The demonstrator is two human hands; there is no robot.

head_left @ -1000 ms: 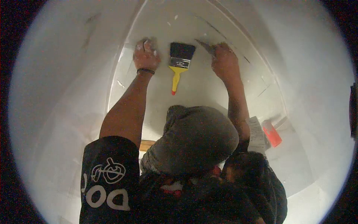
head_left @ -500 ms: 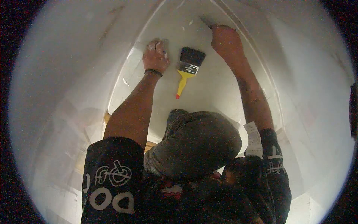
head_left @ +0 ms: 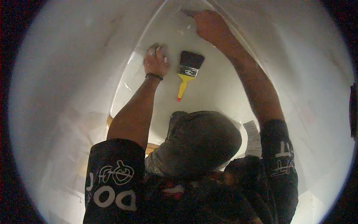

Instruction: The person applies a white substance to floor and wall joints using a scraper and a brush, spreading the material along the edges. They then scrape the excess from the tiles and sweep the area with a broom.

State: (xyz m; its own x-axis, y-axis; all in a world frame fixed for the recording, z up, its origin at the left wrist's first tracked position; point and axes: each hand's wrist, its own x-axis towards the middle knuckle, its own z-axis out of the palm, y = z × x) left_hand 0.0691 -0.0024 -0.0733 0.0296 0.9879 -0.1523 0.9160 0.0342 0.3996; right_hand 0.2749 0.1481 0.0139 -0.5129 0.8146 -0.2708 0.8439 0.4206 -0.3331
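On white surface (head_left: 209,86), far end: scraper (head_left: 187,12), only the blade tip showing, gripped in right hand (head_left: 209,25), fingers wrapped tight round its handle. Judged light, with a stiff, thin blade; best held by the handle. Left hand (head_left: 156,62): fingers curled together, braced on surface. Brush (head_left: 188,71): lying flat just beside left hand, untouched, yellow handle toward person; judged light, bristles soft.

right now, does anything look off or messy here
Mostly mess: white smears mark the left hand, pale flecks dot the white surface near the right hand, which grips a scraper, and the paintbrush lies loose, tilted, between them. Nothing looks broken.
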